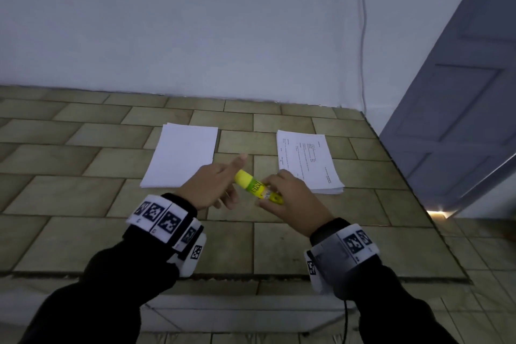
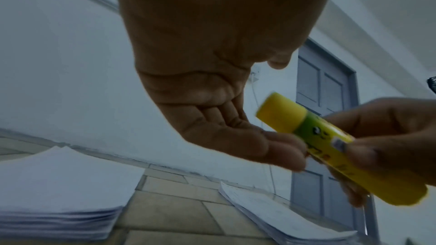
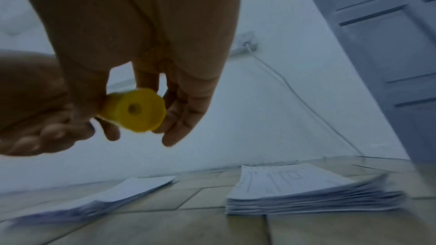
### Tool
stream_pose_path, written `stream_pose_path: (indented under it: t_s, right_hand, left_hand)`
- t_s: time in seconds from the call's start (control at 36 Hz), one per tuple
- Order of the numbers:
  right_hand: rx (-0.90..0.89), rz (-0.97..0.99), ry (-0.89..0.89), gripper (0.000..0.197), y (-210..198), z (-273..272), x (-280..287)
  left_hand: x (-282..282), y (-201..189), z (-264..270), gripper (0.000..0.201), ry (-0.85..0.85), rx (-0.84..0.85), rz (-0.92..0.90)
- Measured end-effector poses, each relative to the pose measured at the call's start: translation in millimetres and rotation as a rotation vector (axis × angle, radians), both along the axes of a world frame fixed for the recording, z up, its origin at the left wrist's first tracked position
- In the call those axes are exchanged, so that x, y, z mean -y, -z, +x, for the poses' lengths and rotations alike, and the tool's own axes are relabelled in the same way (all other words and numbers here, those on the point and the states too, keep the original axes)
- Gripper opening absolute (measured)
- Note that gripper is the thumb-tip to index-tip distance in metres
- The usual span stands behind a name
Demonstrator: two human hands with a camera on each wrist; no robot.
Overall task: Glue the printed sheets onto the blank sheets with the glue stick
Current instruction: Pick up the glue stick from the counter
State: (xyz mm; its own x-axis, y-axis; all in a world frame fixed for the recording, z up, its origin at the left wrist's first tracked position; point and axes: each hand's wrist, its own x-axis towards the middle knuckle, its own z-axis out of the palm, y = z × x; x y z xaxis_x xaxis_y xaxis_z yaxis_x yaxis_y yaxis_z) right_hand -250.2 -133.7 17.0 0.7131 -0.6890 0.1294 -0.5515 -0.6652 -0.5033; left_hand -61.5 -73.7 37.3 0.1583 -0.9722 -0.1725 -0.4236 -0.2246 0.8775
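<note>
On the left half of the tiled bench (image 1: 69, 148), a little back from the middle and short of the rear edge, the stack of blank sheets (image 1: 183, 156) lies flat. My left hand (image 1: 208, 188) hovers over the near right corner of that stack, above the bench's middle, with its fingers (image 2: 278, 148) relaxed and mostly straight and the forefinger stretched forward; it grips nothing, though the fingertips lie just beside the glue stick (image 1: 258, 186), and I cannot tell whether they touch it. The stick is off the bench, in the air between my two hands, tilted so that its yellow cap (image 2: 282, 114) points away and to the left; the cap is on. My right hand (image 1: 293, 198) holds the stick by the lower part of its body, thumb and fingers curled round it, and the round bottom end (image 3: 141, 111) faces my right wrist. Further right, toward the bench's right edge and well apart from the blank stack, the stack of printed sheets (image 1: 308, 163) lies flat with its print upward. Past that edge stands a grey-blue panelled door (image 1: 460, 109).
</note>
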Motion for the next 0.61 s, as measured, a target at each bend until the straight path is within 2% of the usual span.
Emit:
stream_pose_path:
  t_s: [0.11,0.25,0.33,0.39,0.44,0.5,0.56,0.61]
  right_hand:
    - [0.019,-0.035,-0.001,0.037,5.0,13.0,-7.1]
    - [0.076,0.085,-0.021,0.031,9.8,13.9,-12.7]
    - [0.213,0.356,-0.097,0.010,7.3,11.0,-11.5]
    - [0.302,0.592,-0.142,0.015,3.3,9.1,-9.9]
    - [0.336,0.735,-0.166,0.020,-0.2,8.2,-8.7]
    - [0.304,0.693,-0.146,0.019,1.0,9.5,-8.0]
    - [0.193,0.478,-0.105,0.017,3.3,12.8,-10.1]
    - [0.042,0.207,-0.087,0.023,5.6,17.3,-14.3]
  left_hand:
    - [6.0,5.7,-1.1,0.060,-0.005,0.187,-0.020]
    - [9.0,12.2,5.1,0.053,0.011,0.211,-0.115]
    - [6.4,15.6,10.7,0.055,0.073,0.199,-0.231]
    - [3.6,16.9,13.9,0.057,0.102,0.184,-0.332]
    - [1.8,17.3,15.1,0.055,0.118,0.210,-0.398]
    - [1.6,17.9,15.9,0.049,0.102,0.235,-0.408]
    - [2.3,16.2,16.4,0.051,0.058,0.252,-0.338]
    - [3.7,12.2,14.9,0.058,0.005,0.319,-0.205]
